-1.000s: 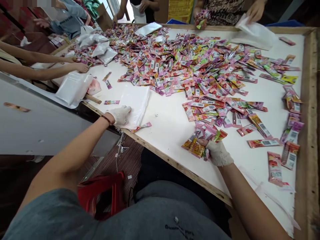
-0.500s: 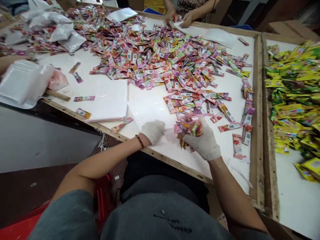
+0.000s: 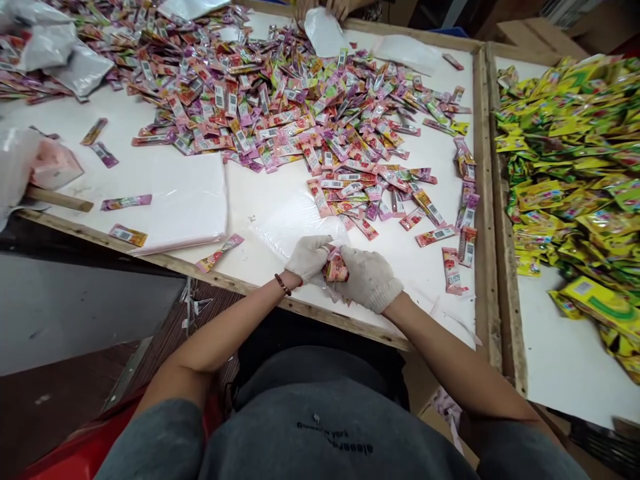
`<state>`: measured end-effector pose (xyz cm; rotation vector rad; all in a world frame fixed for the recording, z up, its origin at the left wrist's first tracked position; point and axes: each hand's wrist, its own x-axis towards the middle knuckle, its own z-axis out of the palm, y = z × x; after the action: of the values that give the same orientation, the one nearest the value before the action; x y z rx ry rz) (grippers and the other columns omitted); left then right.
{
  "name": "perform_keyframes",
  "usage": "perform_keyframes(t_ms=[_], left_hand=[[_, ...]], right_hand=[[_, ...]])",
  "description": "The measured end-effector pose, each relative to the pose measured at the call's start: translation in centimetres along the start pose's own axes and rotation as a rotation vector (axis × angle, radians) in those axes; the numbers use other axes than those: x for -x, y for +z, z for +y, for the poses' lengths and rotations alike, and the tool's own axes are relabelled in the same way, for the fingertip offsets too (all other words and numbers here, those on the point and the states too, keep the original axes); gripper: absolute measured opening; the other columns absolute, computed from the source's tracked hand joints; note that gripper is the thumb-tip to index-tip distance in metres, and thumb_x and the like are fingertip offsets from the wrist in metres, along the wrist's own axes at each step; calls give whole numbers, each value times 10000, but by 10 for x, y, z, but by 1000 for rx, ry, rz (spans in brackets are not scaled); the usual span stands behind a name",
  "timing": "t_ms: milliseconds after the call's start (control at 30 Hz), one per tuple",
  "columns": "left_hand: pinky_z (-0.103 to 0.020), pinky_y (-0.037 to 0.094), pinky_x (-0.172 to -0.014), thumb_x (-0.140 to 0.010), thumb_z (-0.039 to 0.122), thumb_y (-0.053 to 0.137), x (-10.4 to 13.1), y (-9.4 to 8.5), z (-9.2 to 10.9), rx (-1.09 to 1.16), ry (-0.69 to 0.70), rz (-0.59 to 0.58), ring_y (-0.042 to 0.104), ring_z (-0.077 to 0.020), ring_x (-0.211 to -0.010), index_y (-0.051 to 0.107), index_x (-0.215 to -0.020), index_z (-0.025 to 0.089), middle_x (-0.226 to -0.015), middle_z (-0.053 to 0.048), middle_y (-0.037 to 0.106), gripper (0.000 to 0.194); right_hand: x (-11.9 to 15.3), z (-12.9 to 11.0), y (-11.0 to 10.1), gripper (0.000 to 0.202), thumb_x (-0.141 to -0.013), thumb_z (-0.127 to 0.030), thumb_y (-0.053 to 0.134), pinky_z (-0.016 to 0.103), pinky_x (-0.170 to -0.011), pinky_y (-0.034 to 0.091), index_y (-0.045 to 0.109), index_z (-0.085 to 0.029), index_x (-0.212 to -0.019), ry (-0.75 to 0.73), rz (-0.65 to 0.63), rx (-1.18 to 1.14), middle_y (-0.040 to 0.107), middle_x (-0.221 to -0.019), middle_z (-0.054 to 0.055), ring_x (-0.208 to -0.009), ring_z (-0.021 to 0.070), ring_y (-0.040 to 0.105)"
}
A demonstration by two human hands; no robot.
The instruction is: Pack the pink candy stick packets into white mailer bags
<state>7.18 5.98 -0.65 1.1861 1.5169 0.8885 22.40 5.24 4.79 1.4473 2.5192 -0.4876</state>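
Observation:
Both my hands wear white knit gloves and meet near the table's front edge. My right hand (image 3: 371, 277) is closed round a bunch of small pink and red stick packets (image 3: 336, 268). Pressed up against that bunch, my left hand (image 3: 310, 258) pinches the mouth of a clear plastic bag (image 3: 293, 223), which lies flat on the white tabletop beyond it. The fingers hide part of the bag's mouth, so I cannot tell how far in the packets are.
A large heap of stick packets (image 3: 280, 100) spreads over the table. Left of me lies a stack of flat bags (image 3: 185, 200). A wooden rim (image 3: 487, 200) divides off yellow-green packets (image 3: 570, 167) on the right. Another person's hands (image 3: 320, 10) hold a white bag (image 3: 324, 32) opposite.
My right hand has moved left with the packets, bringing them against my left hand at the bag. The view has shifted right. Across the table, the person's white bag is now raised.

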Motion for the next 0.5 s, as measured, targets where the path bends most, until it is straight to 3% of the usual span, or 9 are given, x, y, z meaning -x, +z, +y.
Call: perform_keyframes(t_ms=[100, 233, 333, 433, 500], left_hand=[[-336, 547, -886, -784, 160, 549, 5, -2, 20, -366, 146, -5, 699, -227, -896, 762, -802, 169, -825, -53, 761, 214], [-366, 516, -841, -837, 166, 521, 11, 2, 43, -765, 213, 22, 678, -257, -942, 727, -868, 202, -950, -82, 736, 212], [-340, 495, -788, -866, 192, 544, 8, -2, 45, -862, 184, 42, 664, -241, -981, 695, -984, 226, -1116, -89, 695, 195], [-337, 478, -772, -891, 192, 546, 7, -12, 42, -910, 122, -11, 668, -238, -958, 667, -1073, 222, -1080, -87, 703, 221], [-350, 466, -769, -913, 184, 519, 12, -15, 44, -994, 115, -40, 676, -256, -955, 667, -1087, 209, -1031, -96, 722, 230]], right_hand=[[-11, 4, -8, 431, -876, -484, 651, 352, -762, 487, 658, -197, -1198, 37, -49, -23, 792, -1047, 131, -934, 294, 745], [-23, 3, -15, 321, -852, -392, 669, 353, -771, 494, 710, -200, -1106, 58, -104, -25, 794, -1069, 129, -975, 308, 749], [-23, 7, -9, 424, -845, -461, 683, 360, -760, 499, 681, -194, -1174, 83, -86, -79, 782, -1087, 144, -969, 319, 742], [-18, 14, -1, 566, -852, -566, 673, 366, -757, 504, 627, -161, -1244, 106, -20, -95, 759, -1121, 173, -945, 314, 732], [-16, 16, 1, 544, -875, -576, 648, 369, -773, 508, 632, -163, -1230, 89, -7, -90, 752, -1139, 173, -953, 309, 729]])
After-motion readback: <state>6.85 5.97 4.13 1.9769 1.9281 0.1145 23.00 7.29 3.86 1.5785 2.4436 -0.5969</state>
